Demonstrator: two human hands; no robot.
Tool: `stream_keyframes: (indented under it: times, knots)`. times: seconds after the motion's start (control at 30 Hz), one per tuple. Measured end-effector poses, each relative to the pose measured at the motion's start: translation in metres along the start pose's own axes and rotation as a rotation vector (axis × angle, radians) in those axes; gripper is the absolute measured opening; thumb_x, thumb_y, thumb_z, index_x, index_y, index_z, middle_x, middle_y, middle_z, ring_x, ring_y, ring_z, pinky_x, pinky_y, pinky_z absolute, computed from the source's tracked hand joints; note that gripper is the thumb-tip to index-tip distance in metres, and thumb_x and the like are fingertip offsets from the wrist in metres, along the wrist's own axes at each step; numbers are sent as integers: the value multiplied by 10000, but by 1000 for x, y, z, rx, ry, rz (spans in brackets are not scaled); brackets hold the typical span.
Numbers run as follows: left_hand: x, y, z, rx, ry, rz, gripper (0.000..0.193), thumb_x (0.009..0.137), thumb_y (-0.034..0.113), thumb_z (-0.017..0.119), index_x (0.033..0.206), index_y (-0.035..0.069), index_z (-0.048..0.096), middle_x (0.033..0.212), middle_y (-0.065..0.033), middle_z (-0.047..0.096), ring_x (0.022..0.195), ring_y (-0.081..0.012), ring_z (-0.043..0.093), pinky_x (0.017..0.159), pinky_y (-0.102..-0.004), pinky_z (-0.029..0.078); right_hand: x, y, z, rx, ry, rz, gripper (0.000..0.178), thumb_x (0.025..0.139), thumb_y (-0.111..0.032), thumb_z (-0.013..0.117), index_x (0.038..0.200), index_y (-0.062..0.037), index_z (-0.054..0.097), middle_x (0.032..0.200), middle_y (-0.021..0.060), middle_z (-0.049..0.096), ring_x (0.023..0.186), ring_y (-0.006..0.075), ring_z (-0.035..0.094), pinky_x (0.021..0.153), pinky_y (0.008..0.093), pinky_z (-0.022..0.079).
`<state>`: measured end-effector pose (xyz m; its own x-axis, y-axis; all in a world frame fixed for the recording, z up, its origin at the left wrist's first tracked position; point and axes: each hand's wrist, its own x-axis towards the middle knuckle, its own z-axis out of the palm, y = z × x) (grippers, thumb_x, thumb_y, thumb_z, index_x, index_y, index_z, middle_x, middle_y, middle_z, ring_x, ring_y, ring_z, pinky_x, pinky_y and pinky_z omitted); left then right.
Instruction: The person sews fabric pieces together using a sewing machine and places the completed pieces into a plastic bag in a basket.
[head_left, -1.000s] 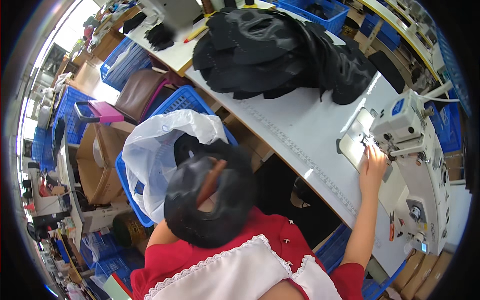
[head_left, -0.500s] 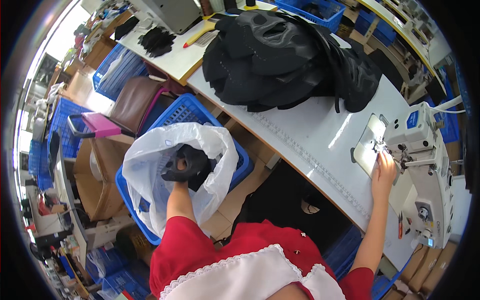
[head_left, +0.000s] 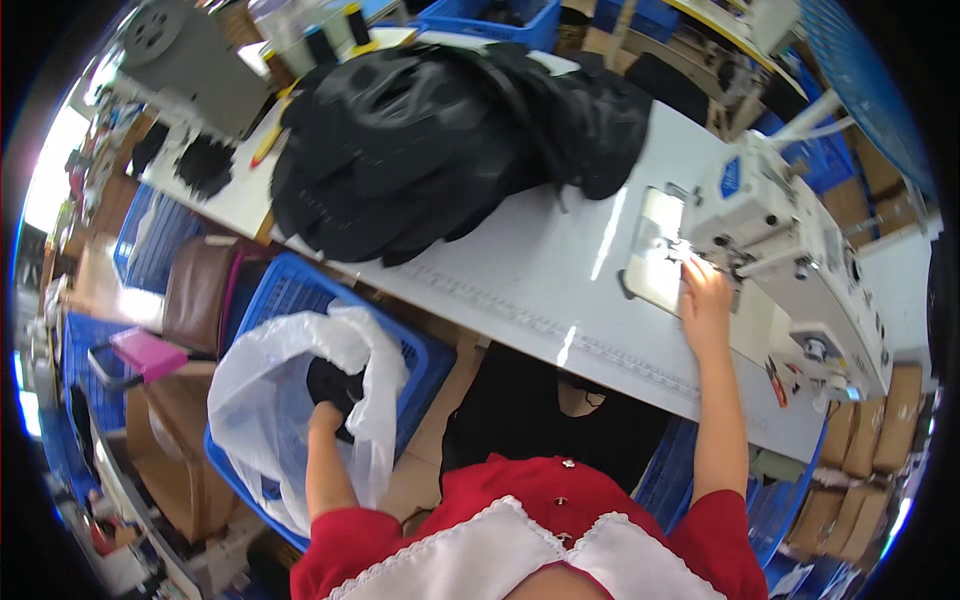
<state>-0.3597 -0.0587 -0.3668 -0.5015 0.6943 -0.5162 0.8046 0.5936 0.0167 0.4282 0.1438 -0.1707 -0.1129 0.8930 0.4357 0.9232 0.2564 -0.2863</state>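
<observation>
My left hand (head_left: 324, 418) reaches down into a white plastic bag (head_left: 265, 350), against a black cut fabric piece (head_left: 335, 385). Its fingers are hidden, so its grip does not show. The bag lines a blue plastic basket (head_left: 418, 375) left of the table. My right hand (head_left: 708, 300) is at the needle area of a white sewing machine (head_left: 770, 205). Its fingers are pressed together beside the presser foot on the lit metal plate (head_left: 650, 255); whatever is between them is too small to make out.
A large pile of black fabric pieces (head_left: 400, 160) covers the far left of the white table (head_left: 520, 290). Red-handled snippers (head_left: 776, 383) lie by the machine base. Thread cones (head_left: 357, 25) stand at the back. A brown chair (head_left: 200, 290) is beyond the basket.
The view has swung, shifting table and machine leftward in it. My left hand is lower in the bag, and the black piece that was spread over it now shows less. My right hand stays by the needle.
</observation>
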Motion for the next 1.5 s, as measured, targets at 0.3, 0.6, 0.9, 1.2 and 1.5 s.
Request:
stream_keyframes:
  times: [0.3, 0.6, 0.9, 1.2, 1.5]
  knots:
    - [-194, 357, -221, -822, -185, 1144, 150, 847, 48, 580, 776, -33, 686, 779, -114, 695, 741, -181, 660, 702, -284, 510, -27, 27, -34, -143, -121, 173, 464, 827, -102, 551, 1290, -135, 553, 1283, 87, 556, 1245, 308, 469, 1045, 541, 299]
    - [-232, 684, -249, 136, 807, 1136, 334, 801, 294, 682, 995, 23, 700, 1051, -135, 640, 1041, -320, 586, 871, -406, 492, -27, 23, -38, -124, 63, 50, 331, 793, -135, 625, 1118, -82, 662, 1004, 113, 582, 1092, 302, 510, 1015, 461, 361]
    - [-198, 729, -244, 485, 740, 706, 799, 684, 606, 755, 1202, 8, 641, 1298, -140, 558, 1330, -306, 392, 1018, -420, 373, -30, 32, -37, -99, 72, 70, 122, 809, -160, 632, 869, -55, 651, 1049, 107, 586, 1106, 289, 499, 1019, 459, 355]
    - [-190, 728, -238, 503, 742, 591, 809, 735, 533, 746, 1320, 7, 554, 1456, -155, 426, 1446, -327, 220, 1142, -432, 238, -31, 34, -33, -72, 165, 31, 131, 820, -158, 629, 900, -55, 642, 1063, 102, 587, 1110, 287, 493, 1010, 455, 354]
    - [-266, 785, -257, -183, 803, 1049, 228, 902, 159, 516, 1073, 17, 465, 907, -280, 669, 865, -443, 663, 804, -507, 513, -29, 40, -31, -75, 201, 3, 193, 826, -151, 633, 1000, -71, 652, 1022, 108, 600, 1090, 294, 510, 974, 459, 371]
